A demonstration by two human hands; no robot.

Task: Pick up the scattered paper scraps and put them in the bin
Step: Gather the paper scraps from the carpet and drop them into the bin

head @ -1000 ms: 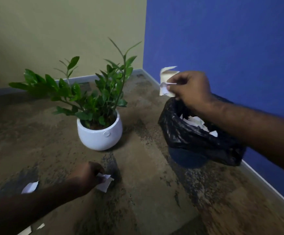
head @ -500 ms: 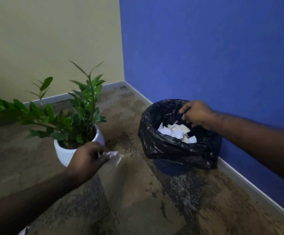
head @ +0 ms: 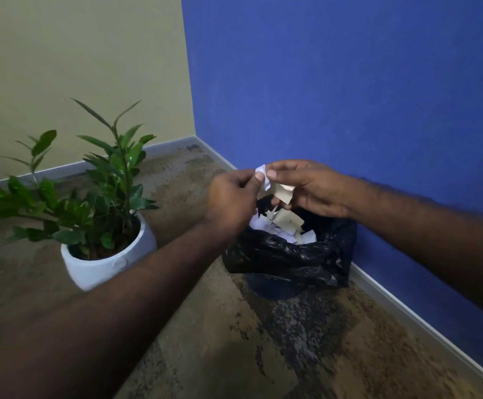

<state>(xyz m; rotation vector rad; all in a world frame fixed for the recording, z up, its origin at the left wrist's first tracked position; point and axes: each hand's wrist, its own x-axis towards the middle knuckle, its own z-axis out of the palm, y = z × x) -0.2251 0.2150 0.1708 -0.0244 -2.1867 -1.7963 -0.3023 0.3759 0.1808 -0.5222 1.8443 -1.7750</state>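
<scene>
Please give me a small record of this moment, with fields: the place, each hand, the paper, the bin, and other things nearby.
place: floor corner where a beige wall meets a blue wall
left hand: pinches a white paper scrap above the bin
right hand: fingers on the same white scrap; a beige scrap hangs below them
bin: dark, lined with a black bag, against the blue wall
in the bin: a pile of scraps, white and beige
nearby: plant in a white pot, to the left of the bin
</scene>
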